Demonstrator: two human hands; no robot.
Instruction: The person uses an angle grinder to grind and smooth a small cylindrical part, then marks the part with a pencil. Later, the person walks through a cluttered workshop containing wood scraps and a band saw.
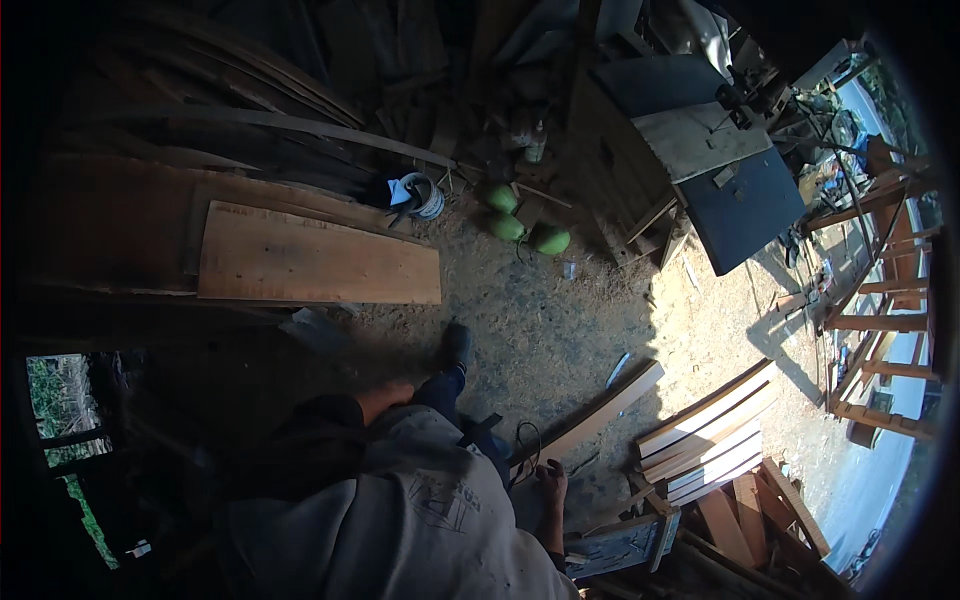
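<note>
My left hand [398, 391] hangs low beside my left thigh, over dark ground; its fingers are too dim and small to make out. On the other side, my right hand [551, 476] is held by my right leg with its fingers curled in. A thin dark loop [527, 436], like a cord or wire, shows right beside those fingers; whether they grip it is unclear. Just past this hand a long narrow board [597, 414] lies on the ground. My left shoe [457, 346] is planted ahead of me on the dusty floor.
Wide planks [320, 255] are stacked at left, with a small bucket [428, 197] by their end. Three green coconut-like fruits [550, 239] lie ahead. A dark-topped table [742, 205] stands far right. Pale boards [705, 440] and offcuts [745, 515] are piled at near right.
</note>
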